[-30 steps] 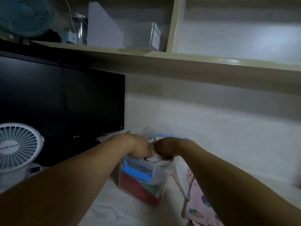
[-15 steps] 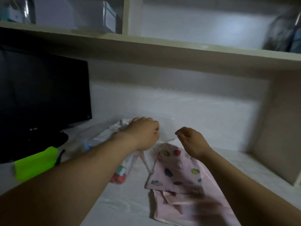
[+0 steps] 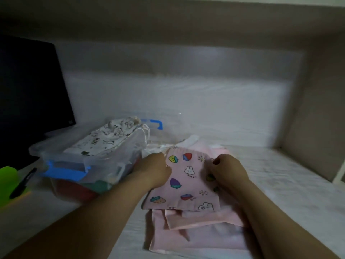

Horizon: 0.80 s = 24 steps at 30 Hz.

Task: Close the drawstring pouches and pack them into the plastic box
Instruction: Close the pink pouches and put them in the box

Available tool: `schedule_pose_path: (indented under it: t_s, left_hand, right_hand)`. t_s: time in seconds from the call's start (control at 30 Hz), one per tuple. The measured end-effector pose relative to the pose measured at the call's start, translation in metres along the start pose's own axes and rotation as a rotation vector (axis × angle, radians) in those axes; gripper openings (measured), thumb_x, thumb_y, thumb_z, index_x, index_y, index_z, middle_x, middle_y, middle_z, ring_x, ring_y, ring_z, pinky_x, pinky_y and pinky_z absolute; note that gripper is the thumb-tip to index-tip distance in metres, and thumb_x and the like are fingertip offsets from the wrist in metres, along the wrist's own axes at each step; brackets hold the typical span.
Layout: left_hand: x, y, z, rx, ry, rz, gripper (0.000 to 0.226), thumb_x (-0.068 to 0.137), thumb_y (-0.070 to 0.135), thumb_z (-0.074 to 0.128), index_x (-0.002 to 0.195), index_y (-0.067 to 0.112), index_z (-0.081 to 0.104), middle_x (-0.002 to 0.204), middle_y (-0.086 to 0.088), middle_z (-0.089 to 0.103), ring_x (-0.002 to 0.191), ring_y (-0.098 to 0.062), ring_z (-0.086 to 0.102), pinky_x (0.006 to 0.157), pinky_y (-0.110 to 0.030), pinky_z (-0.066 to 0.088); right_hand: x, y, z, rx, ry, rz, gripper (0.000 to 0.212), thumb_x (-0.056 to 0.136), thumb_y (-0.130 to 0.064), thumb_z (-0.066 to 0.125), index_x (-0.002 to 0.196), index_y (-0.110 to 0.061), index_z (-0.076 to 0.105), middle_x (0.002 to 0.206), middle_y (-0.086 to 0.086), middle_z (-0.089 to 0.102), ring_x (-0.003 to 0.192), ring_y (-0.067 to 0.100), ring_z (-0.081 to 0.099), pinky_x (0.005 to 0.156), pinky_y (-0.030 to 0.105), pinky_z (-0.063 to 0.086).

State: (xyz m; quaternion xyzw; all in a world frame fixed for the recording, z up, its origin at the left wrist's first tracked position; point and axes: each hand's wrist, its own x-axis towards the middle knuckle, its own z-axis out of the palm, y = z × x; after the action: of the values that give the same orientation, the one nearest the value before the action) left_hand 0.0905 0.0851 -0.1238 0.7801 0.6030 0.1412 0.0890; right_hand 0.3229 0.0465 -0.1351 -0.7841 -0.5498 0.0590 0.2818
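Note:
A pink drawstring pouch [image 3: 188, 181] printed with strawberries and rabbits lies on top of a stack of plain pink pouches [image 3: 197, 234] on the white desk. My left hand [image 3: 155, 170] grips its upper left edge, and my right hand [image 3: 226, 171] grips its upper right edge with curled fingers. To the left stands the clear plastic box [image 3: 56, 146] with blue latches. A white patterned pouch [image 3: 110, 137] lies on top inside it, over red and green pouches seen through the wall.
A dark monitor [image 3: 31, 94] stands at the back left. A bright green object [image 3: 8, 182] and a black pen [image 3: 22, 182] lie at the left edge. A shelf runs overhead and a side panel [image 3: 315, 113] closes the desk on the right.
Both hands left the box and moved right onto the printed pink pouch, each taking hold of a top corner. The view swung right and down.

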Motion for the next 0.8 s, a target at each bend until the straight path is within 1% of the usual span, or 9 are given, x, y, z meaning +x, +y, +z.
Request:
schedule_pose_path:
  t_s: [0.17, 0.33, 0.43, 0.5, 0.57, 0.6, 0.67, 0.73, 0.8]
  left_hand:
    - [0.000, -0.005, 0.018, -0.143, 0.213, 0.076, 0.025, 0.097, 0.037, 0.061, 0.078, 0.026, 0.049, 0.089, 0.004, 0.057, 0.074, -0.016, 0.056, 0.067, -0.035, 0.046]
    - [-0.003, -0.005, 0.015, -0.428, 0.165, 0.035, 0.016, 0.098, 0.027, 0.063, 0.085, 0.020, 0.056, 0.078, -0.001, 0.063, 0.075, -0.021, 0.061, 0.069, -0.038, 0.051]
    - [-0.003, -0.005, 0.012, -0.557, 0.084, -0.001, 0.014, 0.098, 0.030, 0.065, 0.096, 0.016, 0.065, 0.085, -0.006, 0.070, 0.076, -0.021, 0.064, 0.065, -0.031, 0.044]
    - [-0.004, -0.005, 0.008, -0.701, 0.035, -0.024, 0.012, 0.096, 0.019, 0.062, 0.093, 0.011, 0.070, 0.084, -0.014, 0.074, 0.069, -0.022, 0.063, 0.064, -0.030, 0.045]
    - [-0.006, -0.006, 0.004, -0.900, -0.026, -0.074, 0.017, 0.092, 0.008, 0.055, 0.094, 0.004, 0.072, 0.085, -0.019, 0.075, 0.070, -0.025, 0.065, 0.066, -0.033, 0.047]
    - [-0.007, -0.006, 0.003, -0.993, -0.060, -0.105, 0.020, 0.091, 0.004, 0.053, 0.096, 0.001, 0.072, 0.086, -0.020, 0.075, 0.072, -0.027, 0.066, 0.067, -0.032, 0.048]
    - [-0.009, -0.005, 0.002, -1.112, -0.111, -0.142, 0.021, 0.091, -0.001, 0.049, 0.093, -0.001, 0.070, 0.084, -0.021, 0.072, 0.070, -0.025, 0.067, 0.065, -0.029, 0.049]
    - [-0.011, -0.004, 0.000, -1.162, -0.158, -0.151, 0.024, 0.093, -0.003, 0.048, 0.084, 0.004, 0.068, 0.078, -0.014, 0.072, 0.063, -0.021, 0.067, 0.059, -0.025, 0.049]
    - [-0.011, -0.004, 0.002, -1.161, -0.207, -0.135, 0.023, 0.098, -0.001, 0.052, 0.093, 0.007, 0.073, 0.085, -0.011, 0.078, 0.069, -0.022, 0.074, 0.060, -0.027, 0.055]
  right_hand:
    - [0.004, 0.009, 0.002, -0.082, 0.032, -0.024, 0.039, 0.097, -0.054, 0.053, 0.085, -0.020, 0.067, 0.085, 0.000, 0.071, 0.085, 0.026, 0.066, 0.069, 0.033, 0.049]
    - [0.007, 0.010, 0.004, -0.082, -0.014, 0.011, 0.048, 0.092, -0.053, 0.055, 0.070, -0.012, 0.067, 0.068, 0.003, 0.069, 0.071, 0.026, 0.066, 0.060, 0.032, 0.048]
    - [0.005, 0.005, 0.006, 0.172, -0.058, -0.030, 0.023, 0.090, -0.035, 0.069, 0.078, -0.016, 0.073, 0.071, 0.000, 0.074, 0.070, 0.019, 0.071, 0.067, 0.035, 0.058]
    - [0.001, -0.002, 0.006, 0.458, -0.042, -0.018, 0.008, 0.090, -0.021, 0.073, 0.089, -0.015, 0.070, 0.078, 0.002, 0.075, 0.067, 0.020, 0.070, 0.066, 0.041, 0.060]
    - [-0.004, -0.007, 0.003, 0.766, -0.091, 0.069, 0.016, 0.091, -0.010, 0.073, 0.082, -0.002, 0.062, 0.071, 0.012, 0.065, 0.060, 0.027, 0.060, 0.055, 0.040, 0.054]
    - [-0.005, -0.008, 0.001, 0.817, -0.113, 0.090, 0.021, 0.090, -0.004, 0.071, 0.074, -0.002, 0.058, 0.064, 0.016, 0.054, 0.057, 0.028, 0.051, 0.052, 0.037, 0.048]
    - [-0.005, -0.005, -0.002, 0.622, -0.090, 0.066, 0.034, 0.087, -0.007, 0.068, 0.058, -0.007, 0.051, 0.054, 0.012, 0.041, 0.052, 0.024, 0.039, 0.048, 0.027, 0.034]
    - [-0.005, 0.000, -0.001, 0.204, -0.060, 0.020, 0.046, 0.091, -0.030, 0.067, 0.051, -0.011, 0.052, 0.050, 0.003, 0.049, 0.051, 0.022, 0.046, 0.046, 0.028, 0.032]
    - [-0.005, 0.001, 0.000, 0.045, -0.065, 0.009, 0.050, 0.094, -0.043, 0.061, 0.056, -0.011, 0.057, 0.055, 0.003, 0.056, 0.059, 0.024, 0.058, 0.049, 0.030, 0.035]
